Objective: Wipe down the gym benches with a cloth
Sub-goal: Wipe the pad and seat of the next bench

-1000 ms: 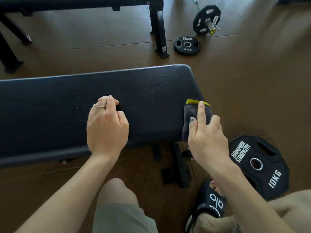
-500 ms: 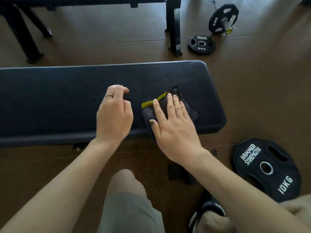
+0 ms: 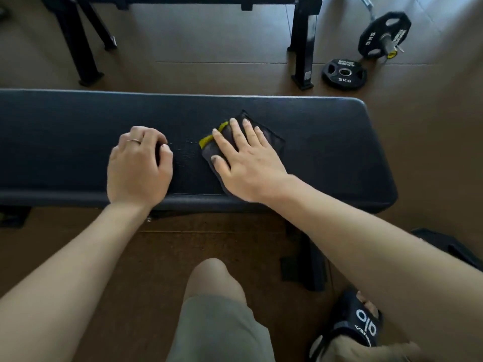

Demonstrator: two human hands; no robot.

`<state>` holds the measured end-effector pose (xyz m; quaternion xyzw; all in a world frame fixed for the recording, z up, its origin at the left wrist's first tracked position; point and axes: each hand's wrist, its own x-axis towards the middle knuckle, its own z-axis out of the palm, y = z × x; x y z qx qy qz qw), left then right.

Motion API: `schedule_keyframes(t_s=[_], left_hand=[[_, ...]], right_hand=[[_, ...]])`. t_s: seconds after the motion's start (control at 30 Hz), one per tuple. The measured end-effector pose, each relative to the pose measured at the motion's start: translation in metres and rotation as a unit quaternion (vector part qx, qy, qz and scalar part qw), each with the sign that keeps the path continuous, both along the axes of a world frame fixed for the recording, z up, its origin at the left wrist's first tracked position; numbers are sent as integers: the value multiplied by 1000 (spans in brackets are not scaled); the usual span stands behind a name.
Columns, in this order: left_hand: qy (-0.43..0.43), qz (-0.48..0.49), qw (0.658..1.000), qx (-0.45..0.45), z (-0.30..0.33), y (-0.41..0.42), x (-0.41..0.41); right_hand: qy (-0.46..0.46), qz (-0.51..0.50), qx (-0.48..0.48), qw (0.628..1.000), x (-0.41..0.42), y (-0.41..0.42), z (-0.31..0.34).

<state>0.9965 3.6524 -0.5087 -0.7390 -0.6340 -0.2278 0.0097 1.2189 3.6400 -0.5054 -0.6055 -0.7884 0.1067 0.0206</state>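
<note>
Black padded gym bench (image 3: 65, 142), the counter here, runs L to R across mid frame, rounded end at R. L hand (image 3: 138, 165) rests on the counter top w/ fingers curled under, knuckles up, thin ring on one finger; grip closed, and whether anything is under it can't be told. Just R of it, small specks/droplets (image 3: 188, 150) on the pad surface. Next, R hand (image 3: 245, 160) lies flat, fingers straight & spread, grip open, palm pressing a dark grey cloth (image 3: 271, 142) w/ yellow edge onto the counter; cloth sits toward the R half, near front edge, tilted. Behind the counter: black legs of a 2nd bench (image 3: 303, 48) on brown floor. Far R: a 5 kg plate (image 3: 344, 73) flat on floor, another 5 kg plate (image 3: 376, 35) on a bar end. Bottom: bare knee, grey shorts, black slide sandal (image 3: 363, 322) at R.
</note>
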Motion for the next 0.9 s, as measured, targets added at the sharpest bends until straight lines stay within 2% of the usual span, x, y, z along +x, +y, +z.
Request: schedule_keyframes(t_s=[0.1,0.23,0.33,0.47,0.57,0.77,0.9], left_hand=[[-28,0,1000,-10,1,-1,-2],[-42,7,999,-9,0,0,-3],[-36,4,999,-1,0,-2,-2],[-18,-3,1000,0,-2,-1,-2],[-26,-5,1000,4,-2,-2,-3],[-20,-2,1000,3,-4,-1,-3],[-22,-6,1000,4,-5,0,-3]], right_hand=[[-7,-2,-7,1000,-6,4,1],[-57,92,35,993,16,-66,0],[-82,119,41,989,22,-63,2],[-23,60,11,998,-11,-15,2],[-19,6,-3,1000,-35,4,0],[-15,52,28,998,-9,-69,1],[-9,22,11,1000,-2,-37,1]])
